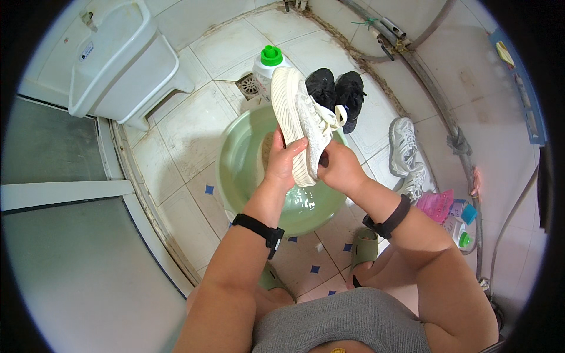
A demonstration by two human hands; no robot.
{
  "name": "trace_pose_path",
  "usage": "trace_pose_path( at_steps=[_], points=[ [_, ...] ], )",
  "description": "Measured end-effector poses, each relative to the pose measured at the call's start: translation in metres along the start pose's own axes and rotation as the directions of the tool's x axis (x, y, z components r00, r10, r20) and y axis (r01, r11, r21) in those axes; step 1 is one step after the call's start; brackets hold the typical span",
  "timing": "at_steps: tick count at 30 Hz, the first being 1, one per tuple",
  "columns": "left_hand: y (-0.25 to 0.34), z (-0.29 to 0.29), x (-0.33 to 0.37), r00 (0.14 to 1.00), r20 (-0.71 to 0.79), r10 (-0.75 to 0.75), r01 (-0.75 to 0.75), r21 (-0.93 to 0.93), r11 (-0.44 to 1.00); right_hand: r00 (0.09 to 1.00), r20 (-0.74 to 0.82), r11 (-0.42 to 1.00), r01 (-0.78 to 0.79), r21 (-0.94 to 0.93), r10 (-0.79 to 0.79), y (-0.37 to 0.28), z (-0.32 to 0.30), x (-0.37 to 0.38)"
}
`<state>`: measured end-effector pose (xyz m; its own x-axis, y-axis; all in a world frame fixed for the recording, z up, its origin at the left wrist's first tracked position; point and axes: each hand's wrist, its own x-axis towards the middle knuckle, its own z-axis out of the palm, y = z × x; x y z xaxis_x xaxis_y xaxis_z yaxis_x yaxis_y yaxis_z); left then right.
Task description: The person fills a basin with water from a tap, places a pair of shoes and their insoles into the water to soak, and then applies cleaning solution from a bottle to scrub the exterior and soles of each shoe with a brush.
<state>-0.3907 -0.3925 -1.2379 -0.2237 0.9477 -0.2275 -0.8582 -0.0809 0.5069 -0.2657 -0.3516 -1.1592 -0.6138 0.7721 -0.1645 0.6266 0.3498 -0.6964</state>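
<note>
Both my hands hold a white sneaker (303, 126) tilted on its side above a green basin (229, 170), toe pointing away from me. My left hand (282, 160) grips the heel end, its thumb lying across the thick ridged sole. With fingers curled at the shoe's opening, my right hand (341, 169) holds the heel from the other side; its fingertips are partly hidden. White laces hang loose at the shoe's right. Water fills the basin's lower part, and a pale sole-shaped thing (266, 154) leans inside, mostly covered by my left hand.
A white bottle with a green cap (271, 56) stands behind the basin, near a floor drain (248, 86). Black shoes (349, 94) sit beyond. White sneakers (403, 147), a pink bag (436, 205) and bottles (458, 230) line the right wall. A white washbasin (126, 65) is at left.
</note>
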Motion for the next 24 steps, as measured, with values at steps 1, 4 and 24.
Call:
trace_pose_path(
  at_steps=[1, 4, 24],
  points=[
    [-0.001, -0.002, 0.000, 1.000, -0.004, 0.001, -0.001, 0.001, 1.000, 1.000, 0.001, 1.000, 0.001, 0.003, -0.001, -0.001, 0.000, 0.000],
    [-0.002, 0.000, -0.001, 0.998, -0.011, -0.058, 0.058, -0.049, 0.997, 1.000, 0.005, 1.000, -0.011, -0.016, 0.012, 0.006, -0.001, -0.001],
    [-0.009, 0.006, -0.001, 1.000, 0.009, -0.030, 0.030, -0.025, 0.999, 0.999, 0.003, 0.998, 0.032, -0.052, -0.032, 0.013, -0.004, -0.005]
  ],
)
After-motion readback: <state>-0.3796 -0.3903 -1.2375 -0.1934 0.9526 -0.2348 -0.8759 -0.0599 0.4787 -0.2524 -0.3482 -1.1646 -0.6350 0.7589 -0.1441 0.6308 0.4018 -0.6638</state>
